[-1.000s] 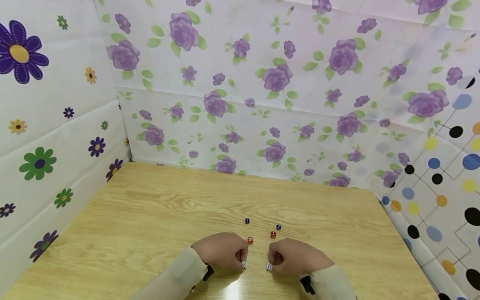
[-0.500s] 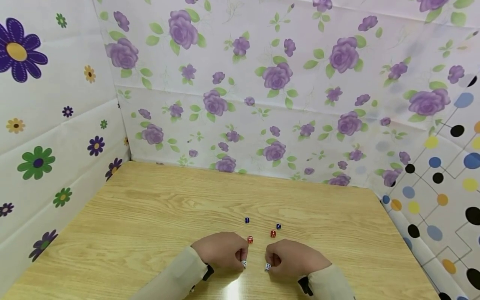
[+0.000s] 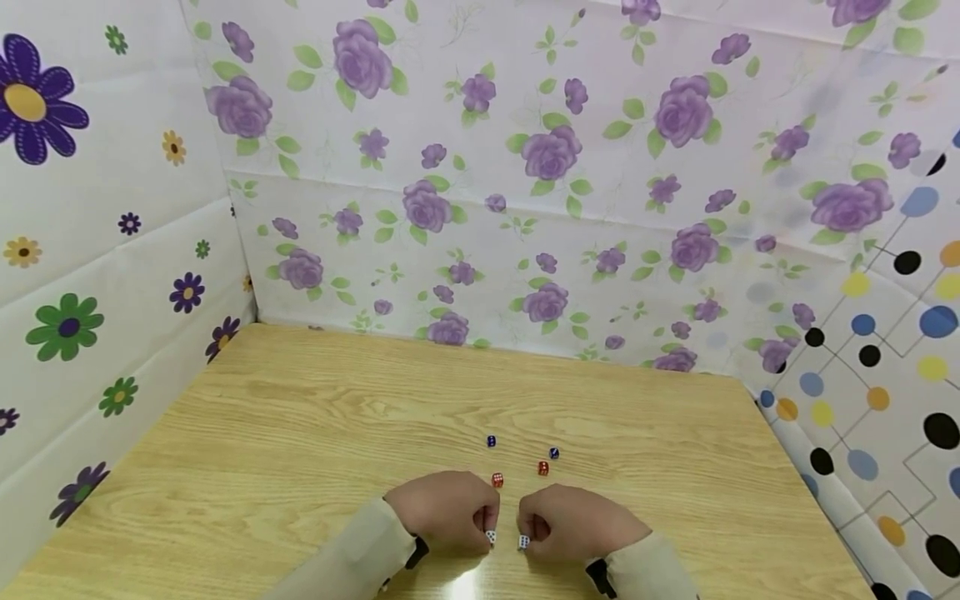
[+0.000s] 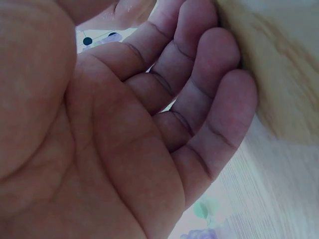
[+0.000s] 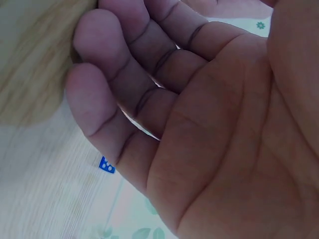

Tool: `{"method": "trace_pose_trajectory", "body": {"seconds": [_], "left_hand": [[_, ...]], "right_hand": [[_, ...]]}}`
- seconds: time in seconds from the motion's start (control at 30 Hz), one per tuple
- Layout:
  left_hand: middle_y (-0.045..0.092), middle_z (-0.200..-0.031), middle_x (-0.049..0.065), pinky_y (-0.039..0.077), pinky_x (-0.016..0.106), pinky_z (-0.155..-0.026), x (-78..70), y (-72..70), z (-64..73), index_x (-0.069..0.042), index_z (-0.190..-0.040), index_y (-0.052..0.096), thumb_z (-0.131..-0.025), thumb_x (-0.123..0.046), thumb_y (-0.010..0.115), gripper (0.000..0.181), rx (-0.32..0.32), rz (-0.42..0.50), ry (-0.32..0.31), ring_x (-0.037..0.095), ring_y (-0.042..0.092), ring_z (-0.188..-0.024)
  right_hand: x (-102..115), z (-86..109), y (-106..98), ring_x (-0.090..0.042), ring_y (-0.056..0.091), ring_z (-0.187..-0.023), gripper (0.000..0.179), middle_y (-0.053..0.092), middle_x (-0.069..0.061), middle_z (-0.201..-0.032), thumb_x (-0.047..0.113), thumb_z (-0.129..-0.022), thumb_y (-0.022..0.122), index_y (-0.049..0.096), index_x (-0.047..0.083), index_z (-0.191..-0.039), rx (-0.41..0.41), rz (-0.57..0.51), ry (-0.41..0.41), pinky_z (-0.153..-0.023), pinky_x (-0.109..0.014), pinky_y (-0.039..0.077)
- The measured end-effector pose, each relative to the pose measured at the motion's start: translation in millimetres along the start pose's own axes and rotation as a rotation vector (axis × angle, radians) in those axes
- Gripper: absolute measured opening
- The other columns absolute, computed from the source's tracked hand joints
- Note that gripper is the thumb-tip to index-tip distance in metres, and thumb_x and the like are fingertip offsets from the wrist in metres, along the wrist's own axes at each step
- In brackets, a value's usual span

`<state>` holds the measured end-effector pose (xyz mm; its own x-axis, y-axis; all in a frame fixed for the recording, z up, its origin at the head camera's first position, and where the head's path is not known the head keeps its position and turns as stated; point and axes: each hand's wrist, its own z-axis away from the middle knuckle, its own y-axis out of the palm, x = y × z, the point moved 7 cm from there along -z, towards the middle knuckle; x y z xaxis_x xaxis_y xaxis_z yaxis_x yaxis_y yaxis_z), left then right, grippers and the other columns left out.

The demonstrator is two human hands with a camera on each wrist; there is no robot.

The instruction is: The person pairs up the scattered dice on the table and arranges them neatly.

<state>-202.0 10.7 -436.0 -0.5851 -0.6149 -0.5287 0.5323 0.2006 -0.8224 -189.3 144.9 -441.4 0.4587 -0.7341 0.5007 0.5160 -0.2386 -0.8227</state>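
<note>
Low over the front of the wooden table, my left hand [image 3: 448,510] pinches a white die [image 3: 491,537] between thumb and forefinger. Facing it across a narrow gap, my right hand [image 3: 577,525] pinches a second white die [image 3: 523,542]. Just beyond the left hand lies a red die [image 3: 497,480], with another red die [image 3: 543,468] a little farther right. Two blue dice, a left one [image 3: 491,441] and a right one [image 3: 554,453], lie behind the red ones. Both wrist views show curled fingers near the tabletop; the pinched dice are hidden there.
The wood-grain table [image 3: 337,400] reaches back to a rose-patterned cloth wall [image 3: 465,233]. A daisy-patterned cloth [image 3: 142,275] stands along the left side and a dotted cloth [image 3: 855,367] along the right.
My right hand has moved left with its white die, narrowing the gap to the left hand's die. The left hand has barely shifted. The red and blue dice stay in place.
</note>
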Motion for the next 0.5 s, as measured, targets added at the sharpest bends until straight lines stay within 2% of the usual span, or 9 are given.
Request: {"method": "trace_pose_trajectory", "body": {"seconds": [0.23, 0.5], "left_hand": [[0.056, -0.072, -0.015, 0.045, 0.019, -0.062, -8.9, 2.4, 0.3, -0.022, -0.080, 0.063, -0.086, -0.016, 0.080, 0.019, 0.024, -0.005, 0.014, 0.000, 0.048, -0.063], [0.057, -0.072, -0.017, 0.044, 0.017, -0.063, -9.0, 5.2, -1.9, -0.023, -0.080, 0.064, -0.086, -0.017, 0.081, 0.019, 0.008, -0.035, 0.033, -0.002, 0.048, -0.064]], "right_hand": [[3.0, -1.2, 2.3, 0.001, 0.043, -0.061, 0.021, 0.049, 0.017, -0.069, 0.017, -0.091, 0.076, 0.061, 0.029, -0.081, 0.000, 0.019, 0.001, -0.060, -0.021, 0.040], [10.4, -4.6, 5.3, 0.002, 0.045, -0.061, 0.018, 0.053, 0.019, -0.070, 0.016, -0.090, 0.076, 0.064, 0.027, -0.082, -0.011, 0.028, -0.038, -0.060, -0.021, 0.043]]}}
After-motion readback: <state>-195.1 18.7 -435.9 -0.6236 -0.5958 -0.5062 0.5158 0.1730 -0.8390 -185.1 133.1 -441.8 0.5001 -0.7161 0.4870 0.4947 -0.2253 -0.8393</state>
